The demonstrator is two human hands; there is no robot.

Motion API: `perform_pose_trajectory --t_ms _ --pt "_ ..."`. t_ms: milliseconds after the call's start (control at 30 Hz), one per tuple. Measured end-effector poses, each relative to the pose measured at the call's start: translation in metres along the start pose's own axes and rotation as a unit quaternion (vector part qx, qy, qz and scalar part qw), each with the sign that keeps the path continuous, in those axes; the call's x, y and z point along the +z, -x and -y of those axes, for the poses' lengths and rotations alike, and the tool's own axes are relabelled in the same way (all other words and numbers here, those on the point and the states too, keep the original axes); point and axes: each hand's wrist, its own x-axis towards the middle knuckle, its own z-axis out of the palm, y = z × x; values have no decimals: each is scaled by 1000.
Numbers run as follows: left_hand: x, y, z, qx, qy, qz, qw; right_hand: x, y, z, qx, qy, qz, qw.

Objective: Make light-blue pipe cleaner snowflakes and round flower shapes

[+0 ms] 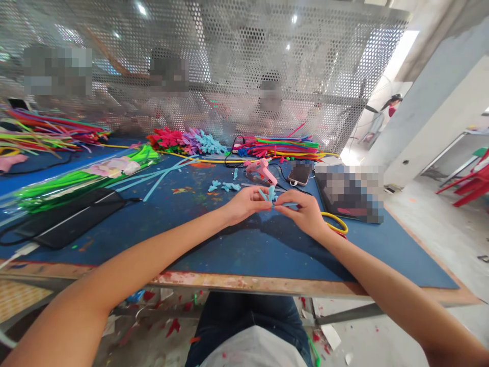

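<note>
Light blue pipe cleaners [271,193], bent into a small looped shape, are pinched between both hands above the blue table. My left hand [248,204] has its thumb and fingers closed on the looped part. From the other side, my right hand [303,209] pinches a light blue strip of it, one end lying along the fingers. Just beyond the hands stands a pink glue gun [263,171]. Several small light blue bent pieces [225,186] lie to its left. Long light blue pipe cleaners [160,176] are spread farther left.
A bag of green pipe cleaners [87,176] and a black flat case [76,216] lie at left. Finished-looking red, purple and blue bunches [187,141] and a colourful bundle [282,146] line the perforated metal screen [229,66]. A phone [300,174], dark flat panel [347,196] and yellow ring [335,223] are at right.
</note>
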Motion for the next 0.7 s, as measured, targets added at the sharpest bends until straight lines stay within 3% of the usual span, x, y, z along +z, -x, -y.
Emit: perform_pose_trajectory --t_ms 100,300,500,700 --pt "-5 -2 0 3 -37 24 999 -6 -4 -2 53 -33 29 998" --pt "-12 -1 -2 -35 -157 111 981 -16 -8 -3 5 -78 188 979" --pt "-10 2 -5 -58 -148 158 975 -4 -4 -4 17 -138 100 985" --pt "-6 5 -2 -119 -72 194 971 5 1 -4 97 -190 91 973"
